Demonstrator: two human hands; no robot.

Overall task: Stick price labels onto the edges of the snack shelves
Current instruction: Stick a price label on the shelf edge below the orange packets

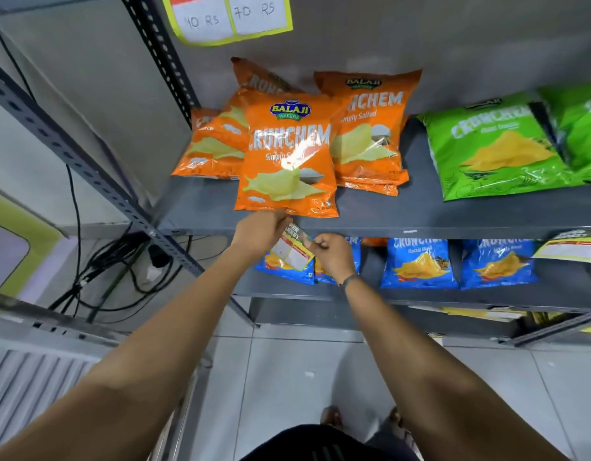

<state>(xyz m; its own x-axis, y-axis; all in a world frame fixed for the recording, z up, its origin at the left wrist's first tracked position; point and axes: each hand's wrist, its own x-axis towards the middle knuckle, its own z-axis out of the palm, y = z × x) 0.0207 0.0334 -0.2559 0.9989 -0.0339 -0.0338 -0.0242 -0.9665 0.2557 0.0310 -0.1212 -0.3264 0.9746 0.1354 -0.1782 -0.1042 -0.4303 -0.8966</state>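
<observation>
A yellow-bordered price label is held between both hands, tilted, just below the front edge of the grey middle shelf. My left hand pinches its upper left corner, right under the front orange chips bag. My right hand grips the label's right side. Another label hangs on the same shelf edge at the far right. Two labels reading 40 RS and 70 RS are stuck on the shelf above.
Green chips bags lie to the right of the orange ones. Blue chips bags stand on the lower shelf. A perforated upright post runs diagonally at left, with black cables on the floor behind it.
</observation>
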